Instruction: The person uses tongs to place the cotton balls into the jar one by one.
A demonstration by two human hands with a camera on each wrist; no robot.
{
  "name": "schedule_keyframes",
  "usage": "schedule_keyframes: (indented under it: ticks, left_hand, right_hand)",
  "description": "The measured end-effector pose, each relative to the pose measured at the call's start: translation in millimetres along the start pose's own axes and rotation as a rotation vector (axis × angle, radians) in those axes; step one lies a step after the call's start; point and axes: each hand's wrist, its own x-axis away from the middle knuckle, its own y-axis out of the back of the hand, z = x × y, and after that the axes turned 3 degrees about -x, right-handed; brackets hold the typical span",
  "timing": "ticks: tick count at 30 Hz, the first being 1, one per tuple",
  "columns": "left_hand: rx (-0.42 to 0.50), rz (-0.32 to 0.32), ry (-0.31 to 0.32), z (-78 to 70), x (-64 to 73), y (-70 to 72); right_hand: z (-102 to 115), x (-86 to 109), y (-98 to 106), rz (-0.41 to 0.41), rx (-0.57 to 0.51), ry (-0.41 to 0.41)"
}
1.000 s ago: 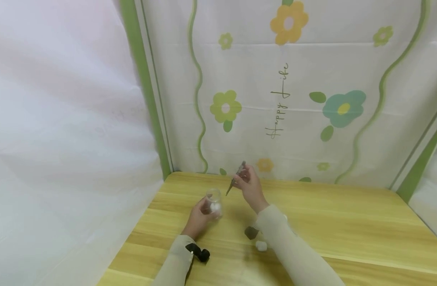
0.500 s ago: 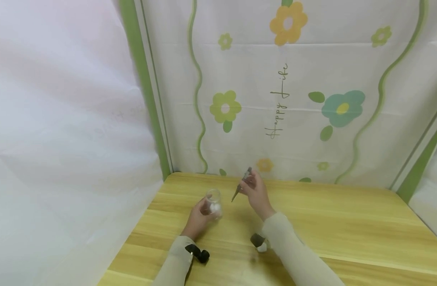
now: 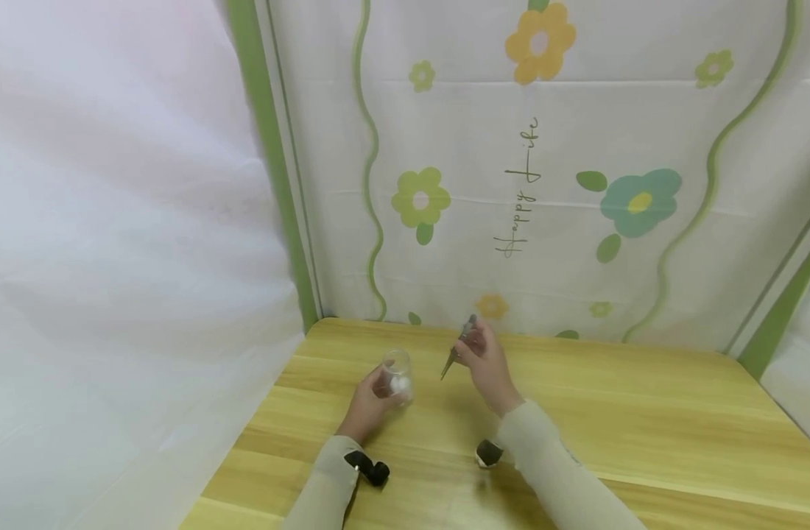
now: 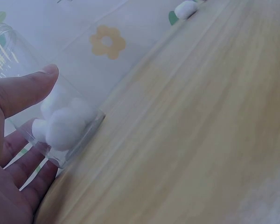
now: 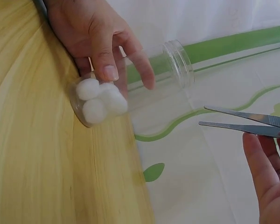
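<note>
My left hand [image 3: 367, 405] grips a clear jar [image 3: 397, 362] near its base, thumb on the near side and fingers behind. The jar stands upright on the table, its mouth uncovered. Several white cotton balls [image 5: 95, 105] lie at its bottom. To the right of the jar, my right hand [image 3: 490, 368] holds metal tweezers [image 5: 242, 128], tips pointing down and left in the head view. The tweezer tips stand apart from each other with nothing between them, clear of the jar's rim. In the left wrist view, a loose cotton ball [image 4: 185, 9] lies farther along the table.
The wooden table [image 3: 643, 412] runs to a white floral curtain [image 3: 458, 147] at the back. Another white sheet [image 3: 140, 258] hangs along the left side. Dark wrist devices [image 3: 372, 471] sit at the sleeves; the right one partly covers something white.
My right hand has drawn back to the right and slightly down, taking the tweezers farther from the jar. The tweezer tips now show as spread. The left hand and jar have stayed put.
</note>
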Motion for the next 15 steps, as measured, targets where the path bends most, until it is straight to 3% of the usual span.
schedule_keyframes:
  ticks: [5,9,15]
  left_hand:
    - [-0.003,0.007,-0.010,0.3,-0.2,-0.1]
    - [-0.002,0.010,-0.013,-0.1,0.0,0.0]
    - [-0.006,0.003,-0.019,-0.6,0.0,0.0]
  right_hand:
    - [8.7,6.1,4.9,-0.007,0.048,0.003]
    - [-8.2,4.3,17.6,-0.025,0.065,0.011]
    - [-12.8,7.4,26.0,-0.032,0.093,0.039]
